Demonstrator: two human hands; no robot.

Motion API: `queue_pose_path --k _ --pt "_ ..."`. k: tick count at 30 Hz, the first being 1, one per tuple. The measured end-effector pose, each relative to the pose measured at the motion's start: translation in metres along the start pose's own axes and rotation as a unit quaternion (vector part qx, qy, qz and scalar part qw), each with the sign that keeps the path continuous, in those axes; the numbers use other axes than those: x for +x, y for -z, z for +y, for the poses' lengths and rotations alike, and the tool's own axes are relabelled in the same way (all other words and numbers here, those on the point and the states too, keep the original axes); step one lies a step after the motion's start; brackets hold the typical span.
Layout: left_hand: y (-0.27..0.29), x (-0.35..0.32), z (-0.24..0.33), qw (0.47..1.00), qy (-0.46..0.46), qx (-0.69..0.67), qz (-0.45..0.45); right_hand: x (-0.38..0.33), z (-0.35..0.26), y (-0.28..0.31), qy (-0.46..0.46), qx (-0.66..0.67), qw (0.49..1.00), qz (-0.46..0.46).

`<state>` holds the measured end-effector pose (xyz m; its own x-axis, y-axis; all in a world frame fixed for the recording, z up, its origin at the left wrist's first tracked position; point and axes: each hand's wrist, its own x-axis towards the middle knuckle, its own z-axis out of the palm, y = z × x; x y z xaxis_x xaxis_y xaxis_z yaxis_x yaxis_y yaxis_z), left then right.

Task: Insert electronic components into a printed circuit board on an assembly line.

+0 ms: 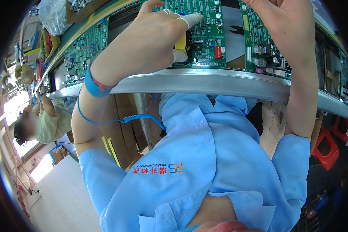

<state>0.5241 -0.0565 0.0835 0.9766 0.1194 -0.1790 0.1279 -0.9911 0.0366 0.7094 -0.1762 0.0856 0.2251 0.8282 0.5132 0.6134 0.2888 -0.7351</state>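
My left hand (154,40) reaches over a green circuit board (208,42) with white coverings on several fingertips. Its forefinger is stretched out over the parts, and its thumb lies lower, beside a yellow-and-black component (184,40). These fingers are apart, with nothing visibly held. A blue wrist strap (92,83) with a coiled cord circles my left wrist. My right hand (288,25) hangs above a second green circuit board (253,48); the upper edge of the picture cuts off its fingertips, so what they touch is hidden.
A dark plier-like tool (237,30) lies between the two boards. The metal rail (205,81) runs along the near edge. More boards (89,48) sit at the left, near a clear plastic bag (54,15). Red stools (325,149) stand at right; another person (52,118) is at far left.
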Motion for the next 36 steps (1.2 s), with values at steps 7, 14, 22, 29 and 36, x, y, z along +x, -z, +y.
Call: queue_pose_path --k 7,14,22,29,36 --pt "-0.01 -0.01 0.012 0.998 0.024 0.031 0.051 0.003 0.0 -0.005 -0.018 0.011 1.0 -0.016" --pt "-0.003 -0.052 -0.001 0.966 0.153 -0.023 0.205 0.0 -0.009 -0.023 -0.066 0.008 0.997 -0.032" --pt "-0.077 -0.097 -0.037 0.889 0.272 -0.145 0.339 -0.02 0.009 -0.05 0.216 -0.134 0.961 -0.11" --pt "-0.07 -0.09 -0.031 0.86 0.351 -0.325 0.179 -0.032 0.001 -0.064 0.272 -0.245 0.912 -0.186" --pt "-0.065 -0.09 -0.033 0.833 0.34 -0.382 0.213 -0.03 0.002 -0.062 0.288 -0.243 0.91 -0.172"
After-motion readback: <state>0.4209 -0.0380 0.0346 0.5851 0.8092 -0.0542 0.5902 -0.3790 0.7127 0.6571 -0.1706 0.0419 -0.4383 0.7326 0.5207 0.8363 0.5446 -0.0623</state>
